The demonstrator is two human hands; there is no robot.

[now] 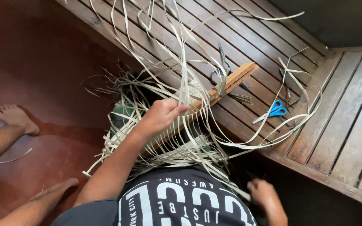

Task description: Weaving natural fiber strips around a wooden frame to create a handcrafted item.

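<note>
My left hand rests on a tangle of pale flat weaving strips and pinches several of them against a long wooden batten that lies across my lap and onto the bench. Low at the right, near my dark printed shirt, my right hand is closed around the end of a strip; its fingers are blurred. A woven patch of strips shows beside the batten, just past my left thumb.
A slatted wooden bench fills the upper right. Blue-handled scissors lie on it, with dark pliers and another dark tool nearby. Bare feet of another person rest on the red floor at left.
</note>
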